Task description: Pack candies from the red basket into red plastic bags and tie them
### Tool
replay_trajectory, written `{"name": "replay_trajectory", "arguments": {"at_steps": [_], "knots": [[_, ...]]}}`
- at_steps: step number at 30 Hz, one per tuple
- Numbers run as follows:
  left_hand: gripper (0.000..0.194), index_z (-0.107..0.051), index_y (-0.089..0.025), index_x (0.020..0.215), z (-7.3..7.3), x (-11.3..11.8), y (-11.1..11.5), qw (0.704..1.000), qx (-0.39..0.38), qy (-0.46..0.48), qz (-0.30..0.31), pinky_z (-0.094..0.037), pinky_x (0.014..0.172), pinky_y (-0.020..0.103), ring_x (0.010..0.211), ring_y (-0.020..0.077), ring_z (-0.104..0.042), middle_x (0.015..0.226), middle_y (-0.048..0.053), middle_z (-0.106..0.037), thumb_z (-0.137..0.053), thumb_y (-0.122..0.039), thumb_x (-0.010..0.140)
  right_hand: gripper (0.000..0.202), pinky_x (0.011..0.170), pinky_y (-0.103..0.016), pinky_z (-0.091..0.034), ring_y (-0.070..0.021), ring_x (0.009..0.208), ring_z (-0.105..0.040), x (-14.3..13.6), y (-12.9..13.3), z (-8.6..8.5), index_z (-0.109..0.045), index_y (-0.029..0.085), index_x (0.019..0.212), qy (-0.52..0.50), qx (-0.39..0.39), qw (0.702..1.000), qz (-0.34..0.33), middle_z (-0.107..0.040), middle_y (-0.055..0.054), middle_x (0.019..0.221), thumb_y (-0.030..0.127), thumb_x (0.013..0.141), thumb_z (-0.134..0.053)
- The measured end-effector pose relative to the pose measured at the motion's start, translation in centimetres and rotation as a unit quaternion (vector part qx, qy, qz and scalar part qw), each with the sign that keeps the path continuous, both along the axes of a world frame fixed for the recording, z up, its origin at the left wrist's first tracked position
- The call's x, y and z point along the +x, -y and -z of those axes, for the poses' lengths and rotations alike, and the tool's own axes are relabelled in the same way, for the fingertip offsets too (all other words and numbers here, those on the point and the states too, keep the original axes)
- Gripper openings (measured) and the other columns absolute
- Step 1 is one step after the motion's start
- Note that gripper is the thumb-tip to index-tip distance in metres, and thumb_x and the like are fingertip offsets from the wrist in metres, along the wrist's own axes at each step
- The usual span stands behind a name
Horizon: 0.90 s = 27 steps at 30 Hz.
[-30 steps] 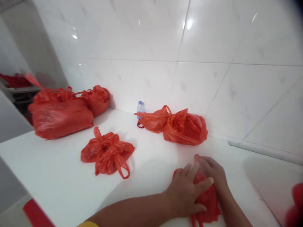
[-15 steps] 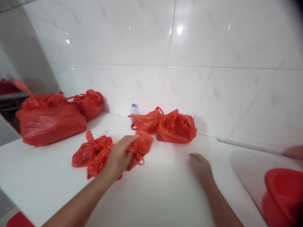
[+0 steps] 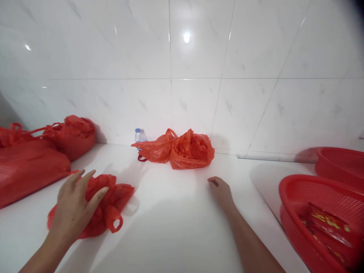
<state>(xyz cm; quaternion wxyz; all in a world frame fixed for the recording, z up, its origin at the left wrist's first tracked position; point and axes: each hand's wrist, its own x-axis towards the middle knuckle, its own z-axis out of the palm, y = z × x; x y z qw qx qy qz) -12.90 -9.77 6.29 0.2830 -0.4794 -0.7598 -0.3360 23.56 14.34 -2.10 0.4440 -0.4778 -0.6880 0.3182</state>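
Left hand: my left hand (image 3: 71,206) is spread wide over the crumpled red bags (image 3: 99,187), seemingly touching but not gripping them.
Right hand: my right hand (image 3: 222,191) is narrow, fingers curled in, with nothing visible in it; it's near the counter, though I can't tell if it touches.
Risk at the bags: a loose handle loop sticks out on the right; it could snag a finger and drag the pile if I lifted carelessly. Thin plastic might also tear under a hard pinch.
Risk by the wall: the small bottle (image 3: 141,136) stands behind the orange-red bag (image 3: 156,151); a tug on that bag could tip it.
Counter: white and smooth, with the fuller red bags (image 3: 28,167) at far left and a rolled-open bag (image 3: 193,151) near the wall.
Right side: a red basket (image 3: 284,189) holds shiny red packets (image 3: 327,223).
Room: glossy marbled wall tiles (image 3: 199,102) reflect a light.
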Motion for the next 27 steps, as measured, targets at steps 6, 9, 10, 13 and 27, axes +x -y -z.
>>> {"name": "replay_trajectory", "arguments": {"at_steps": [6,9,10,13,27], "knots": [[0.034,-0.059,-0.028,0.112,-4.4,7.6,-8.2,0.951,-0.029,0.086,0.297,-0.044,0.094,0.044,0.119,0.0274,-0.048,0.129,0.005,-0.05,-0.057,-0.039,0.08,0.019,0.078,-0.036,-0.045,-0.0216,0.082,-0.061,0.0,0.3,0.0,-0.065,0.023,0.082,0.009,-0.007,1.0,0.003,-0.067,-0.003,0.086,0.029,0.073,-0.049],[0.037,-0.061,-0.029,0.113,-5.4,11.6,-14.1,0.895,-0.074,0.149,0.413,-0.045,0.092,0.043,0.114,0.028,-0.052,0.123,0.006,-0.056,-0.062,-0.035,0.077,0.019,0.078,-0.035,-0.045,-0.0214,0.082,-0.06,0.0,0.3,-0.1,-0.064,0.023,0.082,0.007,-0.008,1.0,-0.001,-0.066,-0.003,0.086,0.028,0.073,-0.048],[0.038,-0.061,-0.029,0.114,-5.6,12.9,-16.1,0.879,-0.089,0.175,0.436,-0.046,0.091,0.042,0.108,0.0271,-0.055,0.119,0.006,-0.058,-0.061,-0.034,0.077,0.019,0.078,-0.035,-0.045,-0.0213,0.082,-0.06,0.0,0.2,0.0,-0.065,0.023,0.082,0.004,-0.007,1.0,-0.002,-0.066,-0.003,0.086,0.028,0.073,-0.048],[0.044,-0.055,-0.03,0.123,-6.1,16.5,-21.5,0.846,-0.162,0.279,0.424,-0.051,0.078,0.036,0.095,0.0239,-0.061,0.118,0.007,-0.058,-0.056,-0.034,0.079,0.019,0.077,-0.035,-0.045,-0.0211,0.081,-0.061,0.0,-0.1,0.1,-0.065,0.023,0.081,-0.006,-0.002,1.0,-0.003,-0.067,-0.003,0.085,0.027,0.073,-0.049],[0.019,-0.064,-0.013,0.095,-6.6,19.8,-30.7,0.875,-0.195,0.297,0.33,-0.05,0.069,0.034,0.068,0.0167,-0.062,0.083,0.007,-0.067,-0.054,-0.027,0.085,0.02,0.069,-0.03,-0.045,-0.0187,0.075,-0.061,-0.1,-0.8,0.3,-0.065,0.022,0.08,-0.012,-0.014,1.0,0.011,-0.067,-0.001,0.08,0.024,0.074,-0.046]]}}
